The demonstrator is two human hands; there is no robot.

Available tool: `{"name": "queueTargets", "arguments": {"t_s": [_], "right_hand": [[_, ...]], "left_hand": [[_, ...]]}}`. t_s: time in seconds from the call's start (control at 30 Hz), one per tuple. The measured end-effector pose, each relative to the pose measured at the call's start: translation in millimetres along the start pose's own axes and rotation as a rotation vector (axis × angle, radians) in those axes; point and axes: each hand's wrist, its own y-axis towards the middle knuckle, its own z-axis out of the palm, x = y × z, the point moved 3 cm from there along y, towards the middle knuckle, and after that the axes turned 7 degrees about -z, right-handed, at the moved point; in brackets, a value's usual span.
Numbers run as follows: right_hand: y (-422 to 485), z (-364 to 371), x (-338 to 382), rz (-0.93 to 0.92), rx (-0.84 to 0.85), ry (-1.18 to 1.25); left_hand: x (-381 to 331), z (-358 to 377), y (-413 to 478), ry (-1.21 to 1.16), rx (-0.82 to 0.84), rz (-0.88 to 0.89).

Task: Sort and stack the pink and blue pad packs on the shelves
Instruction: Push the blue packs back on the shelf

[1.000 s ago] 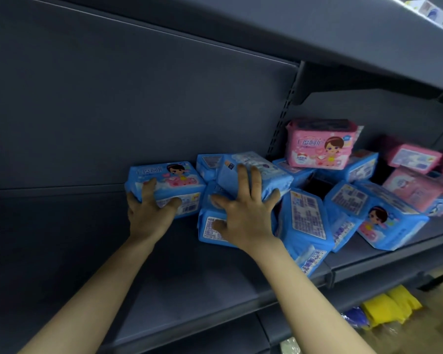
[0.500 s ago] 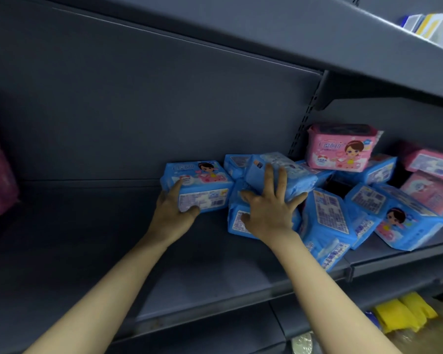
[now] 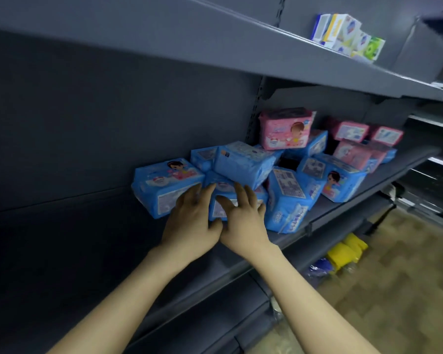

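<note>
Head view: we have both hands at the left end of a jumble of pad packs on the middle shelf (image 3: 87, 238). Our left hand (image 3: 192, 223) and right hand (image 3: 243, 221) lie side by side, thumbs almost touching. Their fingers are straight and spread over the low blue pack (image 3: 221, 186) directly ahead. Neither hand is curled round anything, though blur softens the fingertips.

The low blue pack lies flat with its long axis across our reach. It is wedged under the tilted blue pack (image 3: 243, 162) and touches the flat blue pack (image 3: 164, 185) on its left. Our left hand is nearer the flat one, and our right is nearer the upright blue pack (image 3: 284, 198). We judge that drawing the low one out toward us would tip the tilted one.

Further right, a pink pack (image 3: 284, 129) sits on top of blue ones, with more pink packs (image 3: 351, 131) mixed in behind. The upper shelf (image 3: 215, 47) holds small boxes (image 3: 348, 37).
</note>
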Motion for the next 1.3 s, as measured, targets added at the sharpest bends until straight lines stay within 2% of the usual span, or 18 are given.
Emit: {"name": "queueTargets", "arguments": {"t_s": [0.13, 0.3, 0.57, 0.67, 0.93, 1.3], "right_hand": [[-27, -13, -18, 0.056, -0.18, 0.02], [-60, -28, -54, 0.15, -0.255, -0.071], [-101, -50, -120, 0.288, -0.271, -0.1], [-112, -61, -160, 0.34, -0.218, -0.122], [-128, -83, -255, 0.369, -0.146, -0.141], [-114, -84, -329, 0.279, -0.12, -0.074]], "left_hand": [[-28, 20, -3, -0.023, 0.02, 0.159], [-68, 43, -8, 0.002, 0.023, 0.337], [-124, 91, -2, 0.191, -0.017, 0.545], [-153, 117, 8, 0.287, -0.055, 0.605], [-224, 178, 31, 0.363, -0.082, 0.619], [-267, 221, 61, 0.356, -0.075, 0.474]]}}
